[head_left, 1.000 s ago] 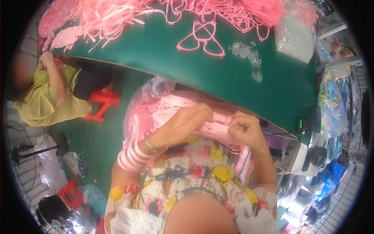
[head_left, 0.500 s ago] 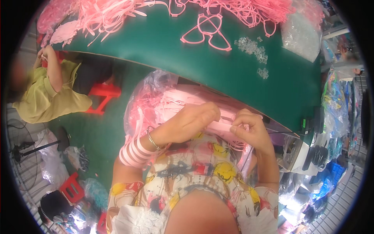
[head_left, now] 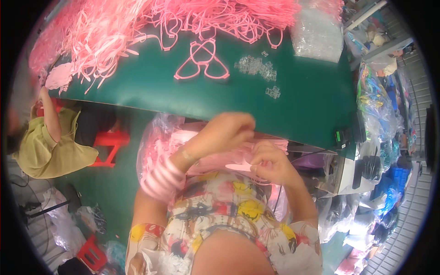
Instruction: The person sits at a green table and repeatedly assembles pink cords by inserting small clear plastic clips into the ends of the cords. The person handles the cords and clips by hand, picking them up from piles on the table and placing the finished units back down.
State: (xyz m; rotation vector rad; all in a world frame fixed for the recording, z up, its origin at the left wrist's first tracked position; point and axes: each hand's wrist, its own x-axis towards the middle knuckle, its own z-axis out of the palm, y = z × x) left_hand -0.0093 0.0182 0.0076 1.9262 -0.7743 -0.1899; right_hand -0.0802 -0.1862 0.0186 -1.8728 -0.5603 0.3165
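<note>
My right hand (head_left: 272, 166) is closed in a pinch on a flat light-pink strap (head_left: 238, 167), whose rounded end points left. Up and to the left of it, my left hand (head_left: 231, 127) hangs with bent fingers, somewhat smeared by motion. Whether it grips anything is hidden. Several pink bands (head_left: 160, 181) ring my left forearm. Beneath both hands, a heap of pink straps (head_left: 206, 158) lies in a clear plastic bag (head_left: 153, 133) on my lap, against the table's near edge.
The green table (head_left: 183, 98) carries piles of pink straps (head_left: 105, 41), a crossed pink looped piece (head_left: 203, 62), small clear plastic pieces (head_left: 256, 66) and a clear bag (head_left: 317, 41). On the left, a co-worker in a yellow-green top (head_left: 50, 142) sits by a red stool (head_left: 110, 142).
My left hand has lifted away from the strap and moved up relative to my right hand. The right hand keeps hold of the strap. The whole view has shifted.
</note>
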